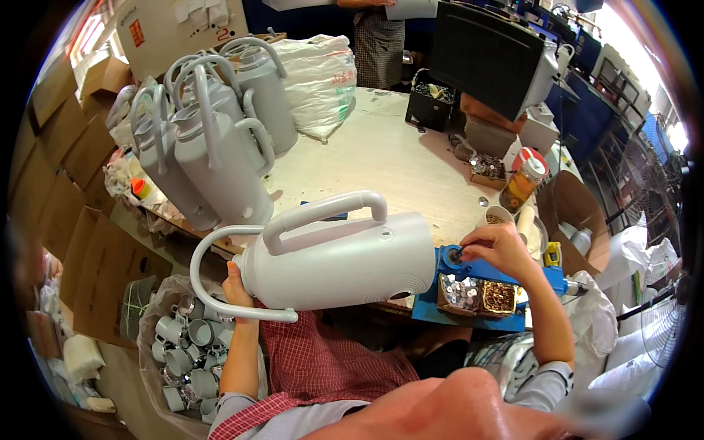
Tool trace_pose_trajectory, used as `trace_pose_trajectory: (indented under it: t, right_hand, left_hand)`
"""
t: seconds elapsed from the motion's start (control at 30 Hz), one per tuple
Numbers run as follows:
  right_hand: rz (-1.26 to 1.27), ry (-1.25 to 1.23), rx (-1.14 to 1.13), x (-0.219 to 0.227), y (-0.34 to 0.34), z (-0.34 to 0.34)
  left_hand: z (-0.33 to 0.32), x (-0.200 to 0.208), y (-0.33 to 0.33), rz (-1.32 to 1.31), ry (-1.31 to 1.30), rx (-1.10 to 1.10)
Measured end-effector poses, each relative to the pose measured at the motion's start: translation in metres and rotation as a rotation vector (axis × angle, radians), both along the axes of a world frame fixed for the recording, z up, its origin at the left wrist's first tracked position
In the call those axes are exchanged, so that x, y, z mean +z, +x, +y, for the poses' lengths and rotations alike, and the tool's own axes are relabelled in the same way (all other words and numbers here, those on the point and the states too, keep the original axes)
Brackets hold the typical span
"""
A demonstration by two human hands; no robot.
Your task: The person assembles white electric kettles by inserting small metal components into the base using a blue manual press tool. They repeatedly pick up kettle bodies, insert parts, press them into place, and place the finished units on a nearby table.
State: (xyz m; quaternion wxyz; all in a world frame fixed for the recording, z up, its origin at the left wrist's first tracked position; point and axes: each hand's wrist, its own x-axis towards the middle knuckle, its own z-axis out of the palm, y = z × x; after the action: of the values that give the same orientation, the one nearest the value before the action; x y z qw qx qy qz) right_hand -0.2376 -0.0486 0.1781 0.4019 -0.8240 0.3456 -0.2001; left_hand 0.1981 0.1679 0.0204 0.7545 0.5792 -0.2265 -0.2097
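Note:
A light grey vacuum jug shell [337, 260] with a long handle and a curved tube-like loop lies on its side in front of me. My left hand [236, 287] is closed around its narrow neck end. The jug's wide base end points right, close to a blue metal fixture [469, 270] at the table edge. Over the fixture's round socket, my right hand [499, 248] pinches with thumb and fingertips at a small dark piece. What exactly sits between those fingers is too small to tell. Boxes of silvery washers [460, 292] and brass-coloured small parts [499, 297] sit beside the fixture.
Several grey jugs [220, 161] stand at the table's left, beside a white plastic bag [312, 81]. A bag of grey cup-like parts [191, 345] is low on the left. A jar [522, 183], a parts cup [496, 215] and a black screen [480, 55] line the right.

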Motion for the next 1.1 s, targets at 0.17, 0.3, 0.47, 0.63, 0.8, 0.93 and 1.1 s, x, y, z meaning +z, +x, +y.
trace_pose_trajectory:
  t: [0.17, 0.3, 0.47, 0.63, 0.8, 0.93, 1.1]
  right_hand:
    - [0.248, -0.396, 0.222, 0.018, 0.007, -0.003]
    - [0.416, -0.419, 0.228, 0.030, 0.017, -0.004]
    - [0.173, -0.205, 0.028, 0.008, 0.012, 0.013]
    - [-0.085, -0.367, -0.195, -0.045, -0.022, 0.052]
    - [0.777, -0.686, 0.051, -0.161, -0.080, 0.042]
    - [0.656, -0.664, 0.068, -0.188, -0.071, 0.031]
    - [0.382, -0.594, -0.144, -0.185, -0.067, 0.038]
  left_hand:
    - [0.008, -0.005, 0.002, -0.039, 0.019, -0.032]
    - [0.005, 0.008, -0.011, 0.012, -0.009, -0.051]
    - [0.003, 0.015, -0.021, -0.040, 0.012, -0.086]
    - [0.021, -0.009, 0.002, -0.036, 0.074, 0.015]
    - [0.028, -0.001, 0.013, -0.015, 0.134, 0.024]
    - [0.017, 0.015, -0.007, 0.104, 0.076, 0.021]
    - [0.010, 0.011, -0.011, 0.093, 0.132, 0.050]
